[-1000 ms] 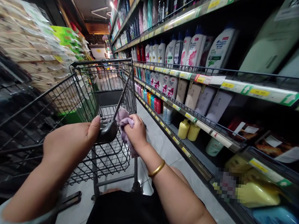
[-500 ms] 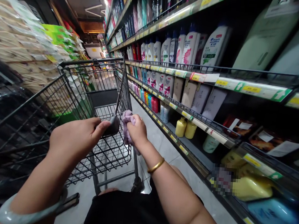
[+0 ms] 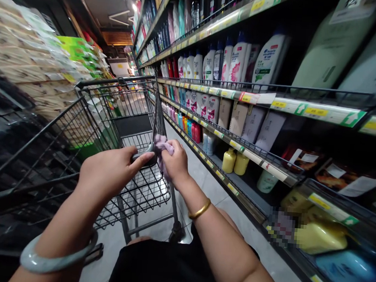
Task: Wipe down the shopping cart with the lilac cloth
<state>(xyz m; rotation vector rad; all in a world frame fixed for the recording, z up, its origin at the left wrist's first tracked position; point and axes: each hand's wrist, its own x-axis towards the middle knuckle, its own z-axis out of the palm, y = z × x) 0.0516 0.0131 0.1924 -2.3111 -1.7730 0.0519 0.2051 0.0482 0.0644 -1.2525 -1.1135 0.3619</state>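
Observation:
A dark wire shopping cart (image 3: 133, 180) stands in front of me, its basket without goods that I can make out. My left hand (image 3: 108, 167) is closed round the end of the cart's handle, thumb along the top. Bunched in my right hand (image 3: 177, 164) is a crumpled light purple cloth (image 3: 162, 145). The cloth presses against the cart's corner, just right of the handle's end. Most of my left fingers are hidden under the handle.
Shelves (image 3: 224, 94) of shampoo bottles (image 3: 238, 60) line the right side, with yellow bottles (image 3: 228, 160) low down. On the left rise stacked packages (image 3: 28, 54). A tiled floor (image 3: 202, 168) runs between shelves and cart.
My left hand has moved right along with the handle end, nearer my right hand. The cloth now touches the cart's corner, where a gap showed before.

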